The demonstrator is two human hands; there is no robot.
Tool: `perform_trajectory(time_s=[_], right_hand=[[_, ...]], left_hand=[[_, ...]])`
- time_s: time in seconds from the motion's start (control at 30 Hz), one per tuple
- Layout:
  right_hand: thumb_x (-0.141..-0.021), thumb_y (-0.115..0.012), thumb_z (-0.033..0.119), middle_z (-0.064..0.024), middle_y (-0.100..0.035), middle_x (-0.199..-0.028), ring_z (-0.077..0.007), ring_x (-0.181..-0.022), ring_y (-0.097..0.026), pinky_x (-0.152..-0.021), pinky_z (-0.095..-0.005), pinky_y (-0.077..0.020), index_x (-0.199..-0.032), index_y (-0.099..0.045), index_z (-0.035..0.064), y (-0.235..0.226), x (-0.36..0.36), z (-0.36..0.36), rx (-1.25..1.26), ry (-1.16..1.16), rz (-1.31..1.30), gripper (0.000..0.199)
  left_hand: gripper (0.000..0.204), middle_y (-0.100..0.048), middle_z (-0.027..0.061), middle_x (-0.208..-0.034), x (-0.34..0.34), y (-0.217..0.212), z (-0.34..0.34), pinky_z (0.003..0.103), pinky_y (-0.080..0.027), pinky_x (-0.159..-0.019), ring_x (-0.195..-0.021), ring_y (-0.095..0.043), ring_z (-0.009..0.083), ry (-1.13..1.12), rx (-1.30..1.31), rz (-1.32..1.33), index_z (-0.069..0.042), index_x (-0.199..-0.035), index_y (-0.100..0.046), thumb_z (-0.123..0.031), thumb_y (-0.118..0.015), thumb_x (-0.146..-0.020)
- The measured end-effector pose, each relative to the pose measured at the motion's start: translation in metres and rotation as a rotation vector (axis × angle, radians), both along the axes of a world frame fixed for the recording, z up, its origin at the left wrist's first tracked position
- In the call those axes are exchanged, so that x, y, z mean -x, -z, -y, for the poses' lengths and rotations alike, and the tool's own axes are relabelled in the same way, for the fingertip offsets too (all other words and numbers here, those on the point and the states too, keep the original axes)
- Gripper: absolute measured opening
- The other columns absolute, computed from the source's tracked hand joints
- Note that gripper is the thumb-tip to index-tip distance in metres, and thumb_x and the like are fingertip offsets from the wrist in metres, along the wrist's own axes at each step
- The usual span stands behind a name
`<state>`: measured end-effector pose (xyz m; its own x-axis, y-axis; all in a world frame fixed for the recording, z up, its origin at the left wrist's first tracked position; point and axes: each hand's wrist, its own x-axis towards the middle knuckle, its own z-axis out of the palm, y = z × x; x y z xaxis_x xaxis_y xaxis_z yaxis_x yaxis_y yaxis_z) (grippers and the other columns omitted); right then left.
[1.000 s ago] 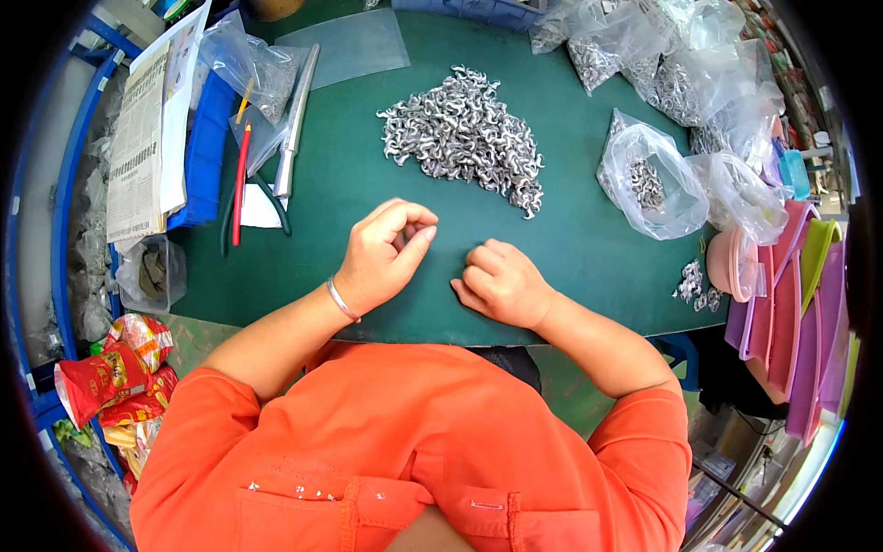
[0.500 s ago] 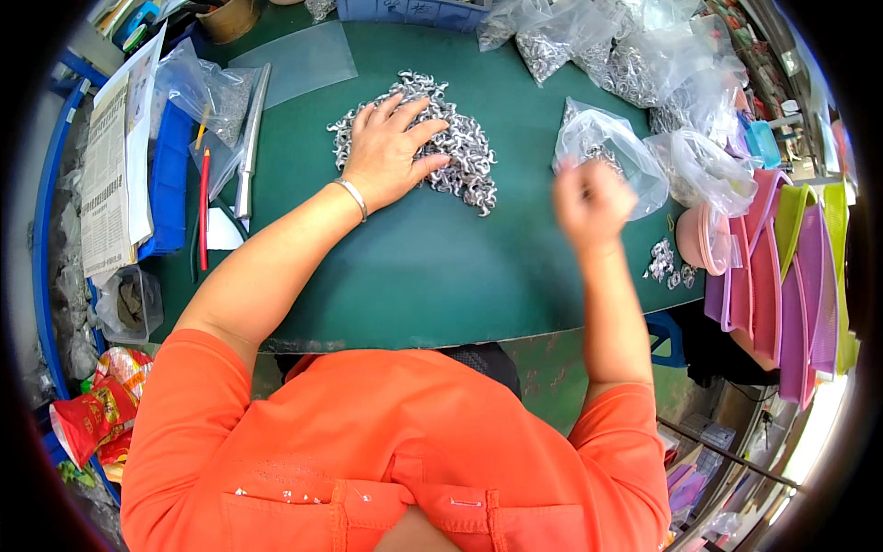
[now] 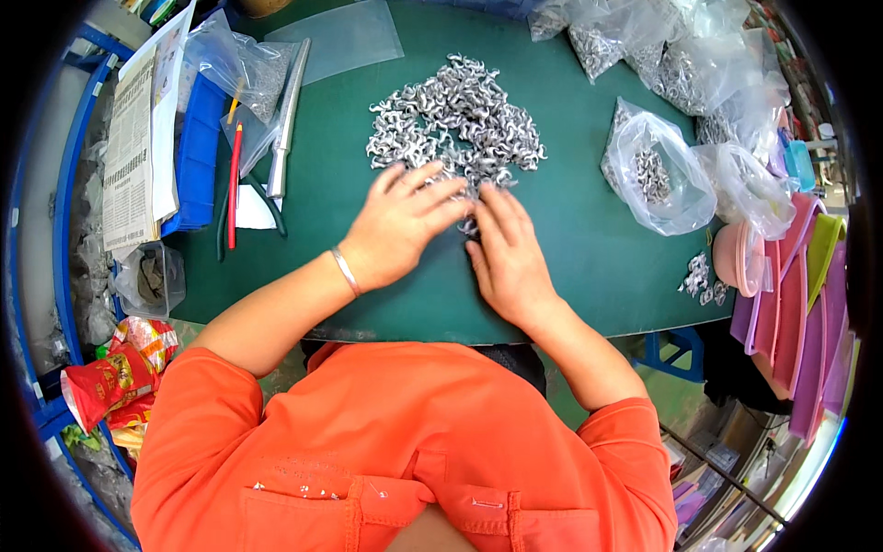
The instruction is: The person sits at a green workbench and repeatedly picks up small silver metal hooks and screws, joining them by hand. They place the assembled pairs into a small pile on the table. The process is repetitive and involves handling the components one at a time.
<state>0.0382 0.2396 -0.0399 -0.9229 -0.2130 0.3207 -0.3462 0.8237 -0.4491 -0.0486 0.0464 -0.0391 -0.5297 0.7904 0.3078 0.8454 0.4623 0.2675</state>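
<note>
A spread pile of small curved silvery metal pieces (image 3: 460, 110) lies on the green tabletop (image 3: 386, 304). At its near edge my left hand (image 3: 395, 225) is palm down with fingers stretched out, the fingertips touching the closest pieces. Beside it my right hand (image 3: 510, 258) has its fingers extended and the thumb apart, and a few pieces show between the two hands. What lies under the fingertips is hidden. To the right, an open clear plastic bag (image 3: 676, 207) holds more of the metal pieces.
Several filled plastic bags (image 3: 685, 78) crowd the back right. A small cluster of metal pieces (image 3: 696, 276) lies near the pink cup (image 3: 739, 258). On the left are a blue bin (image 3: 198, 156), a red pencil (image 3: 235, 184) and a long knife-like tool (image 3: 290, 115). Coloured trays (image 3: 791, 294) stand far right.
My right hand has come from beside the open bag to the pile's near edge. My left hand has slid off the top of the pile toward me. The view has shifted slightly.
</note>
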Motion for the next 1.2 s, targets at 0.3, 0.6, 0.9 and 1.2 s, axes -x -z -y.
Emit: perform_trajectory(time_s=[0.3, 0.6, 0.9, 1.2], right_hand=[[-0.080, -0.064, 0.002, -0.0092, -0.055, -0.136, -0.0339, -0.127, -0.049, -0.105, -0.0508, -0.0384, -0.118, -0.062, 0.0032, -0.015, -0.014, -0.001, 0.076, -0.332, 0.100, 0.038], [-0.082, -0.066, 0.002, -0.0147, -0.059, -0.092, -0.0336, -0.087, -0.057, -0.078, -0.0407, -0.0471, -0.097, -0.067, 0.0003, -0.001, 0.011, -0.044, 0.040, 0.313, -0.057, 0.016], [-0.076, -0.070, -0.004, -0.0141, -0.067, -0.086, -0.0313, -0.074, -0.065, -0.066, -0.0383, -0.0526, -0.090, -0.062, 0.0007, -0.017, -0.031, -0.001, 0.252, 0.037, -0.154, 0.017], [-0.083, -0.061, -0.004, -0.0149, -0.062, -0.098, -0.0336, -0.089, -0.059, -0.078, -0.0409, -0.0492, -0.100, -0.066, 0.0008, -0.013, -0.025, -0.004, 0.166, 0.185, -0.035, 0.019]], left_hand=[[0.032, -0.049, 0.0077, -0.144, 0.028, -0.003, -0.012, 0.055, -0.025, -0.111, -0.137, -0.039, 0.0297, -0.188, -0.137, 0.055, -0.012, -0.126, -0.060, -0.017, -0.054, -0.094], [0.028, -0.067, 0.0054, -0.105, 0.001, 0.003, -0.004, 0.041, -0.042, -0.097, -0.104, -0.062, 0.0258, 0.029, -0.228, 0.075, -0.009, -0.101, -0.067, -0.010, -0.075, -0.074], [0.022, -0.066, 0.0029, -0.080, -0.048, -0.030, -0.009, 0.020, -0.051, -0.065, -0.071, -0.061, 0.0053, -0.170, -0.460, 1.166, 0.000, -0.101, -0.065, -0.005, -0.075, -0.082], [0.030, -0.070, 0.0098, -0.095, -0.065, -0.012, 0.011, 0.027, -0.056, -0.076, -0.087, -0.069, 0.0156, -0.148, -0.579, 0.900, -0.001, -0.112, -0.062, 0.004, -0.069, -0.084]])
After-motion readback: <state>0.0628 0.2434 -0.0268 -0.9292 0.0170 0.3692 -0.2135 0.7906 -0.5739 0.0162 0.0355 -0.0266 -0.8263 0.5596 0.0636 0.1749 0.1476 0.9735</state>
